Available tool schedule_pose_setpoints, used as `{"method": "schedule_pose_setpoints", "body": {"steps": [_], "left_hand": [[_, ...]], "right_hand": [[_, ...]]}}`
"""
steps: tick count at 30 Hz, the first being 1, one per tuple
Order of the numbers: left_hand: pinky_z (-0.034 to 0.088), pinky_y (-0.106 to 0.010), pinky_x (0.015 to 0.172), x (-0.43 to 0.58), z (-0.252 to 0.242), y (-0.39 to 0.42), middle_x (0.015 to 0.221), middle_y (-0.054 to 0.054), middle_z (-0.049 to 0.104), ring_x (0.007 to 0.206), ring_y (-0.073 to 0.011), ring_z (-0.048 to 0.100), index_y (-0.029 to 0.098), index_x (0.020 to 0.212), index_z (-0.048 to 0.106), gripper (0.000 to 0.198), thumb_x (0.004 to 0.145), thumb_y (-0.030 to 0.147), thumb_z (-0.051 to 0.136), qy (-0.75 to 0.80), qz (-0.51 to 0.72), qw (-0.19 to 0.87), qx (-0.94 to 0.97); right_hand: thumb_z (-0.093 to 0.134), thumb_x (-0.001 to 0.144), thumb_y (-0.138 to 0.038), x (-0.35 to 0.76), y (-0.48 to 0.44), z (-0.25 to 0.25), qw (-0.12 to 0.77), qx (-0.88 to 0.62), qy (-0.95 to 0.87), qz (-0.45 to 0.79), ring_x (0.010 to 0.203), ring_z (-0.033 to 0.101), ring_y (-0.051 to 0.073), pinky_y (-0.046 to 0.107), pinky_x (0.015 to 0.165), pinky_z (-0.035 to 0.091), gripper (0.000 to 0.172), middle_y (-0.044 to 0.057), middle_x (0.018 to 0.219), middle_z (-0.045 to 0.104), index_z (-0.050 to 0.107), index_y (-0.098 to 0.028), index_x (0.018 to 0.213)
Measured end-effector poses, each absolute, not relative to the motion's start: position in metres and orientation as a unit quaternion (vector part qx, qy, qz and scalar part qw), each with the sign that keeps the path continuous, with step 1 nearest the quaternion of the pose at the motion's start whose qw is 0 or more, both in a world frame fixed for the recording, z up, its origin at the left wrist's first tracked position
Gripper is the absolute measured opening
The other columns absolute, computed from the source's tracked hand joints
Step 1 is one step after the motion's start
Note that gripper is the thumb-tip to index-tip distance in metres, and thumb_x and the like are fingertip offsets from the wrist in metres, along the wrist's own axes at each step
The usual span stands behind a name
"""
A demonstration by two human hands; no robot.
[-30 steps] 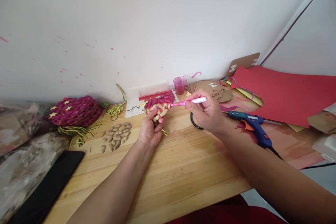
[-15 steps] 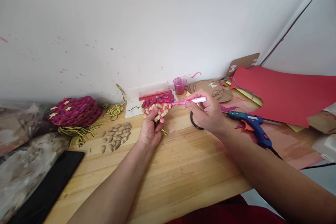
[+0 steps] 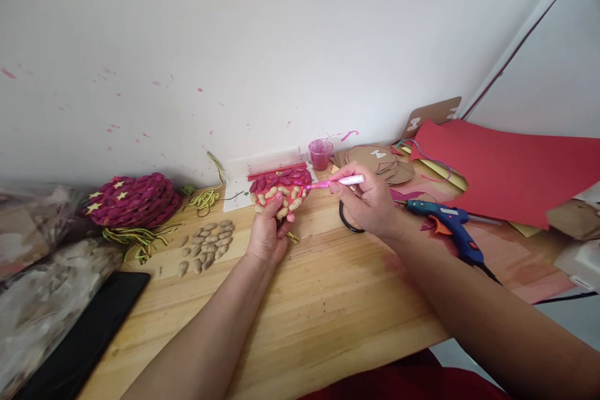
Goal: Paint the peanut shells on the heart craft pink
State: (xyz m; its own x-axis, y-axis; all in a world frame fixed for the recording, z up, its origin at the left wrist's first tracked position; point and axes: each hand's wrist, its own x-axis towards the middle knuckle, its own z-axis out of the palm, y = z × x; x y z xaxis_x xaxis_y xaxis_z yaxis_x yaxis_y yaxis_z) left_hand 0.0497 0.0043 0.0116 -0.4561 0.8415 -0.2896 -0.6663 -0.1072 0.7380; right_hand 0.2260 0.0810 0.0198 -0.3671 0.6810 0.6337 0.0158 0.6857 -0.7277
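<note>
My left hand (image 3: 269, 231) grips a red disc covered with peanuts (image 3: 295, 204) by its near edge, thumb on top. The far part of the disc is painted glossy magenta; the peanuts nearer me are bare tan. Between the fingers and thumb of my right hand (image 3: 368, 200) is a paintbrush (image 3: 349, 180) with a white handle. Its pink tip touches the disc's right side. Behind the disc, by the wall, stands a clear cup of pink paint (image 3: 321, 155). Loose peanuts (image 3: 210, 242) lie on the table to the left of my left hand.
A stack of magenta peanut discs with stars (image 3: 134, 200) and yarn tassels sits left, near plastic bags (image 3: 51, 300) and a black flat object (image 3: 89, 331). To the right are cardboard cutouts (image 3: 384, 159), a blue glue gun (image 3: 445, 219), red paper (image 3: 506, 169) and a black scissor handle (image 3: 347, 219).
The disc has tilted slightly in my left hand. My right hand has shifted a little left and down, with the brush tip still at the disc's right side.
</note>
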Motion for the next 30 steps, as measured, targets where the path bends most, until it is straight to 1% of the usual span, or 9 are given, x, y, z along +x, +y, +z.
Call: {"method": "schedule_pose_setpoints", "body": {"steps": [2, 7, 10, 13, 16, 19, 21, 25, 30], "left_hand": [[0.013, -0.011, 0.029, 0.050, 0.012, 0.004, 0.068, 0.003, 0.063, 0.038, -0.0032, 0.049, 0.016, 0.082, 0.056, 0.023, 0.080, 0.020, 0.079, 0.431, 0.739, 0.507, 0.107], [0.012, -0.012, 0.029, 0.050, 0.012, 0.004, 0.065, 0.004, 0.062, 0.039, -0.0039, 0.051, 0.016, 0.081, 0.056, 0.027, 0.077, 0.023, 0.082, 0.439, 0.745, 0.489, 0.113], [0.013, -0.011, 0.030, 0.051, 0.010, 0.004, 0.066, 0.004, 0.064, 0.039, -0.0042, 0.052, 0.016, 0.083, 0.057, 0.027, 0.076, 0.023, 0.082, 0.442, 0.746, 0.484, 0.114], [0.014, -0.011, 0.030, 0.051, 0.008, 0.004, 0.068, 0.003, 0.065, 0.040, -0.0045, 0.053, 0.015, 0.085, 0.058, 0.026, 0.075, 0.022, 0.081, 0.438, 0.748, 0.483, 0.118], [0.014, -0.011, 0.029, 0.050, 0.008, 0.003, 0.067, 0.004, 0.064, 0.040, -0.0047, 0.054, 0.015, 0.085, 0.058, 0.027, 0.075, 0.022, 0.081, 0.434, 0.750, 0.483, 0.124], [0.012, -0.011, 0.029, 0.050, 0.009, 0.003, 0.064, 0.005, 0.061, 0.039, -0.0042, 0.052, 0.016, 0.081, 0.056, 0.029, 0.073, 0.023, 0.083, 0.434, 0.751, 0.483, 0.120], [0.012, -0.011, 0.029, 0.049, 0.009, 0.004, 0.063, 0.005, 0.060, 0.039, -0.0042, 0.052, 0.016, 0.080, 0.055, 0.033, 0.072, 0.025, 0.085, 0.433, 0.751, 0.484, 0.120], [0.012, -0.011, 0.030, 0.048, 0.006, 0.004, 0.064, 0.005, 0.060, 0.041, -0.0046, 0.054, 0.015, 0.078, 0.055, 0.041, 0.067, 0.032, 0.091, 0.432, 0.752, 0.479, 0.135], [0.014, -0.012, 0.030, 0.049, 0.002, 0.003, 0.065, 0.004, 0.061, 0.043, -0.0050, 0.055, 0.015, 0.079, 0.058, 0.045, 0.059, 0.035, 0.094, 0.430, 0.757, 0.470, 0.147]], "right_hand": [[0.069, 0.094, -0.038, 0.226, 0.083, 0.019, 0.515, -0.224, -0.750, 0.348, 0.069, 0.053, 0.013, 0.028, 0.062, 0.040, 0.016, 0.000, 0.081, 0.062, 0.066, -0.023, 0.098], [0.067, 0.095, -0.043, 0.222, 0.083, 0.017, 0.489, -0.203, -0.709, 0.466, 0.068, 0.057, 0.013, 0.027, 0.062, 0.045, 0.021, -0.001, 0.078, 0.062, 0.063, -0.022, 0.101], [0.071, 0.092, -0.046, 0.220, 0.084, 0.017, 0.489, -0.205, -0.683, 0.502, 0.068, 0.058, 0.012, 0.027, 0.063, 0.047, 0.026, -0.001, 0.076, 0.063, 0.063, -0.021, 0.097], [0.071, 0.091, -0.050, 0.219, 0.086, 0.015, 0.497, -0.225, -0.660, 0.516, 0.061, 0.055, 0.011, 0.025, 0.059, 0.045, 0.031, -0.003, 0.068, 0.061, 0.062, -0.021, 0.092], [0.073, 0.089, -0.052, 0.218, 0.088, 0.012, 0.502, -0.257, -0.647, 0.513, 0.060, 0.056, 0.011, 0.025, 0.057, 0.045, 0.033, -0.003, 0.070, 0.062, 0.064, -0.021, 0.097], [0.072, 0.090, -0.051, 0.219, 0.086, 0.012, 0.496, -0.270, -0.656, 0.500, 0.065, 0.060, 0.012, 0.026, 0.061, 0.047, 0.033, -0.001, 0.074, 0.065, 0.063, -0.021, 0.098], [0.071, 0.091, -0.049, 0.220, 0.082, 0.016, 0.483, -0.265, -0.679, 0.486, 0.066, 0.059, 0.012, 0.026, 0.061, 0.046, 0.030, -0.001, 0.073, 0.064, 0.061, -0.021, 0.094], [0.071, 0.092, -0.041, 0.222, 0.076, 0.020, 0.463, -0.253, -0.731, 0.433, 0.061, 0.050, 0.011, 0.025, 0.055, 0.037, 0.023, -0.002, 0.072, 0.059, 0.060, -0.021, 0.091], [0.062, 0.098, -0.038, 0.226, 0.081, 0.015, 0.488, -0.252, -0.743, 0.383, 0.068, 0.052, 0.013, 0.027, 0.062, 0.040, 0.016, 0.000, 0.080, 0.060, 0.062, -0.022, 0.097]]}}
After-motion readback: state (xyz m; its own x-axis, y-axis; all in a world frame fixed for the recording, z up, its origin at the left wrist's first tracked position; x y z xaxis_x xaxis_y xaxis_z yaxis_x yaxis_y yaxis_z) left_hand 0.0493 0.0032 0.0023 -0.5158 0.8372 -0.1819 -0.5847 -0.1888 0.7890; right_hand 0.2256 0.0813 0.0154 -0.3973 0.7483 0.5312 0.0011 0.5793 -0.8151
